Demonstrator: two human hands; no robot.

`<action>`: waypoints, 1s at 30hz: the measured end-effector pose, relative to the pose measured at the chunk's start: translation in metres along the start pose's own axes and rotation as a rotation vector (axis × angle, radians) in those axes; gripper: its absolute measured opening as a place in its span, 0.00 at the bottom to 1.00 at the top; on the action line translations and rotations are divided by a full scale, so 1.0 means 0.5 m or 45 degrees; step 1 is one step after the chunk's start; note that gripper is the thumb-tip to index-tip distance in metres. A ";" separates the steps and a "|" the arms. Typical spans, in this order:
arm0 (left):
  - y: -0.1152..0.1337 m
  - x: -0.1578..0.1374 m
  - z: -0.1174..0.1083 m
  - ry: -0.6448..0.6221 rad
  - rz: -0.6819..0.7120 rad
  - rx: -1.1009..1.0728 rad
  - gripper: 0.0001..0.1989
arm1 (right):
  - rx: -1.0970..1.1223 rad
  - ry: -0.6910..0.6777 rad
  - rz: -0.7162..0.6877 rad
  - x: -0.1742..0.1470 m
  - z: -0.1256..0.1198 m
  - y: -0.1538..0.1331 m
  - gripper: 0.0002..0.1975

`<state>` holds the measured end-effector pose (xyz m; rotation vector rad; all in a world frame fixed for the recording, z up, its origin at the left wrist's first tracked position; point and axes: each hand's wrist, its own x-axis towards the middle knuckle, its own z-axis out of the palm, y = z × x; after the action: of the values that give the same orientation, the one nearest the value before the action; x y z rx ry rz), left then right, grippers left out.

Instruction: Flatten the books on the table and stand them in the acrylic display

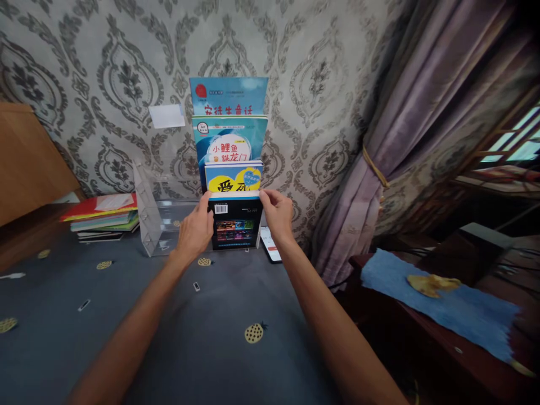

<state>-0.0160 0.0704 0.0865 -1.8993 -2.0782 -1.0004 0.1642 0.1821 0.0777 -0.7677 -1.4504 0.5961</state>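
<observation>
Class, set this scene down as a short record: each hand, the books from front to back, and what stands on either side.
Left hand: on the black book's left edge
Right hand: at its top right corner
Behind it: yellow-and-blue book, teal book, blue book
Left: transparent rack, then pile of books
Right: phone

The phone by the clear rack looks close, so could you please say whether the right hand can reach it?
Probably yes: the phone lies close to the right hand, its visible part uncovered. That hand is at an upper corner of the black book, though, and would likely need to leave it first.
</observation>
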 end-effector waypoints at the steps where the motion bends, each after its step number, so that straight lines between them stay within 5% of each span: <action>1: 0.000 -0.001 0.002 -0.003 -0.003 -0.025 0.28 | 0.004 -0.014 0.001 0.001 -0.001 0.001 0.17; 6: -0.001 -0.005 0.016 -0.009 -0.073 -0.085 0.31 | 0.036 -0.093 0.053 0.008 -0.017 0.000 0.19; 16: 0.012 -0.016 0.023 -0.295 -0.191 0.095 0.13 | 0.020 -0.628 0.122 0.028 -0.059 -0.001 0.19; 30: 0.015 -0.020 0.045 -0.287 -0.222 0.130 0.11 | -0.292 -0.671 0.041 0.034 -0.055 0.015 0.11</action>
<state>0.0001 0.0745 0.0671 -1.8833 -2.4051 -0.7224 0.1933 0.1970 0.0837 -0.8513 -2.0195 0.6972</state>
